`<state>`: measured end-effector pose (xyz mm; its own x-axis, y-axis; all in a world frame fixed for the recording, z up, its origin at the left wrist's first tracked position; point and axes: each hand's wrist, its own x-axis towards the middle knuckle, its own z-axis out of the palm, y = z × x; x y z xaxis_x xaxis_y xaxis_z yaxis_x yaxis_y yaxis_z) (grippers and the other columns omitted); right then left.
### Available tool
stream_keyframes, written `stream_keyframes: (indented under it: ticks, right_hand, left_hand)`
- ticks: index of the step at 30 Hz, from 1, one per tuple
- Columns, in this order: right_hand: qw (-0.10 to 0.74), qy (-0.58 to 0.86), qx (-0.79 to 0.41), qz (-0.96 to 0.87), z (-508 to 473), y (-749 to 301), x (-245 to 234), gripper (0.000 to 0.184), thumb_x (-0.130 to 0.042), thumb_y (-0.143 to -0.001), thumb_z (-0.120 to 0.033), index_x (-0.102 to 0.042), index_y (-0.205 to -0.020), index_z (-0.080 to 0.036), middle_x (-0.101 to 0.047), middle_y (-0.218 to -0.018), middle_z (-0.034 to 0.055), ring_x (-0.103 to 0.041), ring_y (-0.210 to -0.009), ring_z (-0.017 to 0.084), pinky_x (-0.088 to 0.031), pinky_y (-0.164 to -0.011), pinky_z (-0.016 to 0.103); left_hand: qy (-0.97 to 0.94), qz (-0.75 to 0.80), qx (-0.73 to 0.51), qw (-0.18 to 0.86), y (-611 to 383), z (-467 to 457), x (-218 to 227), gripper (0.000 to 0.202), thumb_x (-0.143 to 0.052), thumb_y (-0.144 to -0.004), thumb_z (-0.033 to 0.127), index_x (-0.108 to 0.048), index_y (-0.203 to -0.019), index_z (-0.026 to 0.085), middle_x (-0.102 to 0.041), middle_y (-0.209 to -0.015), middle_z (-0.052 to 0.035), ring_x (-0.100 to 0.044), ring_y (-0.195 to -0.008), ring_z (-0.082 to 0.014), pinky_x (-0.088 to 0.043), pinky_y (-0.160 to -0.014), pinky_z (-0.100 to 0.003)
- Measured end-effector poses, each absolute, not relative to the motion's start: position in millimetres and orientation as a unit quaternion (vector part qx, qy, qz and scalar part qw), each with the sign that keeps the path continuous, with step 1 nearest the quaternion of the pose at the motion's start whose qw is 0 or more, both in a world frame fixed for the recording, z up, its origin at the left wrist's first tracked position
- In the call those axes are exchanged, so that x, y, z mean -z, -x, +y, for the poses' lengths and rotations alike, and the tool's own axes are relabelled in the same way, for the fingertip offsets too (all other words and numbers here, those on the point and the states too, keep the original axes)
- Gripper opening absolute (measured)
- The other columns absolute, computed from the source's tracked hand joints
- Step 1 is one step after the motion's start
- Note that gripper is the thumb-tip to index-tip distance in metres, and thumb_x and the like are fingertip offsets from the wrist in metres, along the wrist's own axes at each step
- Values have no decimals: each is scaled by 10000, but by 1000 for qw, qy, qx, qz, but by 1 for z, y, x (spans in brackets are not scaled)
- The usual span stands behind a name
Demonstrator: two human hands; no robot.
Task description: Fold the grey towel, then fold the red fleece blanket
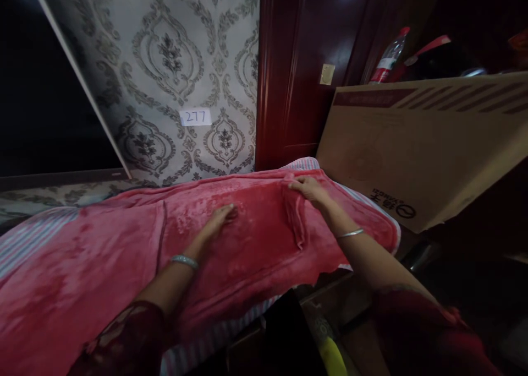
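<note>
A pinkish-red plush cloth, perhaps a garment or blanket, lies spread across a padded surface with a striped cover. My right hand pinches the far end of a narrow folded strip of this cloth, which hangs toward me from the fingers. My left hand rests on the middle of the cloth, fingers stretched along its surface and partly hard to make out. A seam or edge crosses the cloth left of that hand. Each wrist wears a silver bracelet.
A large cardboard box stands at the right, with a red-capped bottle behind its top edge. A dark screen is on the left. Patterned wallpaper bears a paper marked 277. A yellow object lies below the front edge.
</note>
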<state>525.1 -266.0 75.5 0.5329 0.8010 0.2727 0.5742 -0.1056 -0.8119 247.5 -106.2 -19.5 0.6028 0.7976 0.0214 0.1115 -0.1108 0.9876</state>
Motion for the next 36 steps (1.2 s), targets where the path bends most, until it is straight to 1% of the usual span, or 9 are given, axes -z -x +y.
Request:
stream_keyframes:
  ticks: [4, 9, 11, 14, 17, 20, 25, 30, 36]
  right_hand:
    - [395, 695, -111, -590, -245, -426, -87, 262, -672, -754, -239, -734, -992, -149, -743, -937, 35, -661, -878, 201, -503, -795, 283]
    - [281, 671, -71, -683, -269, -337, -39, 259, -646, -820, -175, -708, -1070, -150, -740, -1031, 83, -666, -918, 219, -484, -810, 294]
    - [266, 664, -64, -696, -280, -320, -16, 276, -628, -838, -137, -690, -1106, -147, -724, -1084, 98, -663, -944, 223, -485, -828, 303]
    - [268, 659, -40, -702, -290, -310, 5, 371, -616, -848, -119, -640, -1214, -174, -692, -1137, 96, -641, -1005, 237, -488, -853, 326]
    - [269, 654, -7, -707, -294, -308, 3, 445, -581, -832, -83, -609, -1260, -204, -666, -1115, 92, -607, -1029, 246, -482, -866, 348]
    - [290, 646, 31, -706, -297, -307, -13, 470, -516, -838, -54, -599, -1275, -206, -639, -1097, 100, -579, -1019, 252, -478, -872, 369]
    - [315, 605, 46, -730, -298, -284, -18, 459, -518, -888, -101, -574, -1329, -215, -633, -1125, 113, -560, -1019, 270, -476, -896, 410]
    - [257, 586, -7, -768, -296, -249, 20, 404, -571, -894, -102, -595, -1288, -191, -664, -1123, 103, -571, -1021, 262, -469, -910, 398]
    - [256, 604, 11, -755, -299, -244, 36, 476, -581, -861, -78, -570, -1321, -196, -658, -1168, 96, -549, -1029, 267, -445, -904, 405]
  left_hand:
    - [-458, 361, -297, 756, -232, -90, 10, 457, -615, -880, 563, -605, -1091, 158, -722, -1057, -182, -734, -908, -272, -595, -841, -438]
    - [-430, 355, -366, 745, -225, -84, 13, 475, -552, -919, 535, -606, -1167, 134, -731, -963, -166, -743, -856, -283, -618, -801, -462]
    - [-444, 349, -391, 727, -228, -84, 17, 462, -588, -903, 471, -628, -1194, 116, -745, -988, -170, -742, -884, -287, -621, -816, -438]
    - [-463, 354, -428, 690, -234, -83, 20, 537, -692, -801, 269, -596, -1308, 121, -746, -1110, -154, -732, -972, -274, -611, -866, -384]
    - [-491, 366, -463, 641, -241, -79, 13, 778, -688, -659, 63, -535, -1415, 167, -694, -1284, -129, -695, -1104, -266, -585, -932, -355]
    - [-521, 365, -487, 598, -242, -72, -5, 840, -629, -611, -7, -554, -1423, 193, -617, -1421, -105, -612, -1255, -268, -537, -1021, -344]
    - [-575, 384, -491, 530, -211, -65, -15, 855, -583, -608, -13, -565, -1432, 214, -580, -1474, -56, -543, -1335, -268, -486, -1085, -337]
    - [-536, 460, -449, 548, -171, -66, 16, 867, -641, -636, 91, -487, -1485, 175, -577, -1462, -137, -597, -1277, -308, -531, -1018, -384]
    - [-528, 450, -448, 564, -175, -50, 24, 843, -703, -692, 193, -471, -1501, 240, -523, -1527, -108, -597, -1285, -242, -538, -980, -315]
